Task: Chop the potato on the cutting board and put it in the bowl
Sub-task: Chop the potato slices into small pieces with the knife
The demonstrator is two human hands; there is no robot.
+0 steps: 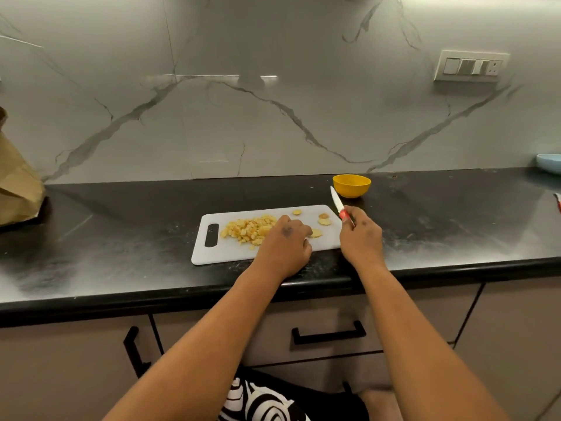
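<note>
**Holding the knife over the board**

My right hand (359, 238) is gripping a small knife with a white blade and red handle (340, 209). My fingers are curling tight around the handle, and the blade is pointing up and away from me. My left hand (283, 247) is resting palm down on the white plastic cutting board (212, 253), fingers bent over a potato slice (315, 233); I cannot tell if I am pinching it. A pile of small yellow potato cubes (249, 230) is sitting on the board, just beside my left hand. A few round slices (324, 221) are lying near the knife. The yellow round bowl (351, 185) is standing on the black counter (121, 214) behind the board. I am seeing no writing anywhere.
</note>
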